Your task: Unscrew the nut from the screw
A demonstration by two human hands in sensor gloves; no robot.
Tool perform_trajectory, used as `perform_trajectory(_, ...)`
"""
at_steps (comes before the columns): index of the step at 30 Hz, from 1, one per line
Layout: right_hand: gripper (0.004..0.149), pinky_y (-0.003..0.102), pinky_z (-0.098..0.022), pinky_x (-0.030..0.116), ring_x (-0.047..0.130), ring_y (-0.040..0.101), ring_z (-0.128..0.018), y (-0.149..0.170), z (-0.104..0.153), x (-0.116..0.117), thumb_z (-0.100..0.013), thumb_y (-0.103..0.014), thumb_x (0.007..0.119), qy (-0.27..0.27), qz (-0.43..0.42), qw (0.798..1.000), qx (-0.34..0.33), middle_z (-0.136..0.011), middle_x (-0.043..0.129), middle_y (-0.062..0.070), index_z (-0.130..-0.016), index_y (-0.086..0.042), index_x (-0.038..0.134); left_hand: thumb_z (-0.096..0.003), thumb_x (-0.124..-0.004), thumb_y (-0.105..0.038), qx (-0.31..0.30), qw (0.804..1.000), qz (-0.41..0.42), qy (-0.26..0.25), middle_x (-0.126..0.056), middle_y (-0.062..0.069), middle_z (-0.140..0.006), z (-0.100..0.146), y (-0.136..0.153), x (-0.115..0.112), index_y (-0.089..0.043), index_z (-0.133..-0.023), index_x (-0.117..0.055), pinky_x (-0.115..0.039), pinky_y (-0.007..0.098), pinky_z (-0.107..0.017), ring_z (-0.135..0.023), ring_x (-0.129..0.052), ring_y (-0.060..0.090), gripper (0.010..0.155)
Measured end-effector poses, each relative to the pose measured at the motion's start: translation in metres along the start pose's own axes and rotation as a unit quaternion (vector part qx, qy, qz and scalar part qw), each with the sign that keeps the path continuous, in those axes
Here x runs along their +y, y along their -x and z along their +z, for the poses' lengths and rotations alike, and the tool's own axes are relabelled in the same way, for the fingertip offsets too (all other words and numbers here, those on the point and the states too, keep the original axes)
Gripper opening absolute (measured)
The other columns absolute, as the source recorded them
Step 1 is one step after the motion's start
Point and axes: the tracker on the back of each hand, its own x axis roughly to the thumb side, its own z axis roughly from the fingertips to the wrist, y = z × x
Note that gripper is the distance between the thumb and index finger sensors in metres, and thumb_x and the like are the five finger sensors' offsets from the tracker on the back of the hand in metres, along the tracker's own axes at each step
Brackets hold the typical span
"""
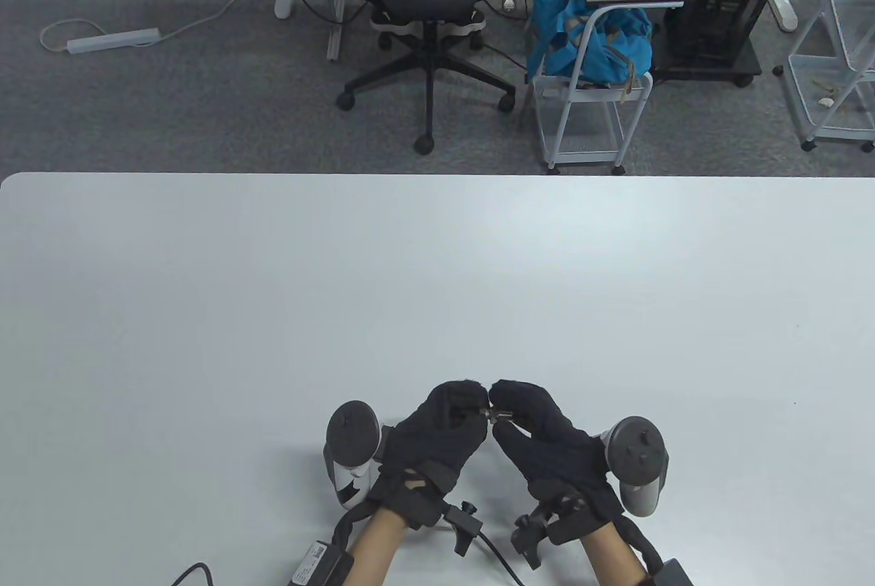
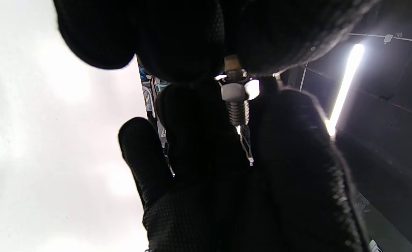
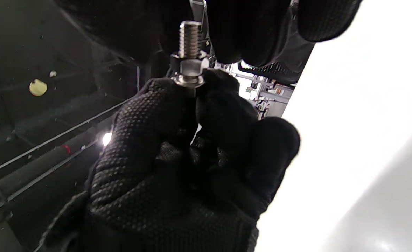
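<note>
Both hands are raised just above the near edge of the table (image 1: pixel 437 258), fingertips meeting so that the work sits between them. The left hand (image 1: pixel 437 439) and right hand (image 1: pixel 547 442) each close narrowly on the same small part; neither is spread.

In the left wrist view the screw (image 2: pixel 239 112) shows bare thread running down from the nut (image 2: pixel 235 91), with dark fingertips pinching at and just above the nut and other gloved fingers lying alongside the thread. In the right wrist view the gloved fingers (image 3: pixel 149 115) pinch right under the nut (image 3: pixel 189 66), beside a washer-like flange, while the threaded end points up towards the opposite fingers.

Which hand has the head end and which the nut cannot be settled with certainty: the contact points are hidden by the gloves.

Judgement: the grip is a counter-hold, one hand steadying the screw so that the other can turn the nut. The nut is seated near the head end, so most of the thread is yet to be travelled.
</note>
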Motion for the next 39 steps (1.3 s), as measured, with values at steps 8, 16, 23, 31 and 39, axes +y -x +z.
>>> perform_trajectory(8,0.057,0.065,-0.055,0.071,0.091,0.040,-0.062,0.004,-0.001,0.003,-0.056,-0.049,0.070,-0.001,0.043,0.999,0.030,-0.077,0.090,0.015,-0.096,-0.007,0.073,-0.0472,-0.087,-0.037,-0.002,1.000,-0.007,0.006,-0.089,0.014,-0.086,0.000,0.000,-0.001,-0.027,-0.093,-0.078,-0.082,0.055,-0.053,-0.057,-0.096,0.023,0.048)
perform_trajectory(16,0.050,0.065,-0.062,0.068,0.082,0.040,-0.079,-0.005,-0.001,0.001,-0.054,-0.031,0.080,-0.010,0.046,0.999,-0.016,-0.094,0.076,0.014,-0.101,-0.021,0.067,-0.0471,-0.087,-0.037,0.004,1.000,0.001,0.004,-0.089,0.014,-0.086,-0.001,0.001,-0.001,-0.026,-0.092,-0.077,-0.082,0.055,-0.053,-0.057,-0.096,0.023,0.048)
perform_trajectory(23,0.067,0.069,-0.060,0.062,0.076,0.049,-0.081,0.003,0.001,0.000,-0.056,-0.053,0.069,0.023,0.040,0.999,0.028,-0.098,0.071,0.025,-0.106,-0.010,0.062,-0.0473,-0.087,-0.037,-0.001,1.000,-0.008,0.008,-0.088,0.014,-0.086,-0.001,0.000,-0.002,-0.026,-0.093,-0.077,-0.082,0.055,-0.053,-0.057,-0.096,0.023,0.047)
perform_trajectory(31,0.055,0.062,-0.055,0.074,0.092,0.037,-0.059,0.001,-0.001,0.002,-0.055,-0.044,0.073,0.012,0.061,0.998,0.016,-0.074,0.090,0.012,-0.095,-0.007,0.072,-0.0471,-0.087,-0.036,0.000,1.000,-0.012,0.010,-0.088,0.014,-0.086,-0.001,0.001,-0.002,-0.026,-0.092,-0.078,-0.082,0.055,-0.053,-0.057,-0.096,0.023,0.047)
perform_trajectory(39,0.057,0.067,-0.064,0.062,0.074,0.044,-0.085,-0.003,0.000,0.001,-0.054,-0.040,0.079,-0.003,0.019,1.000,-0.005,-0.101,0.068,0.019,-0.106,-0.020,0.063,-0.0473,-0.087,-0.036,0.003,1.000,0.002,0.004,-0.088,0.014,-0.086,-0.001,0.001,0.000,-0.026,-0.092,-0.077,-0.082,0.055,-0.053,-0.057,-0.096,0.023,0.047)
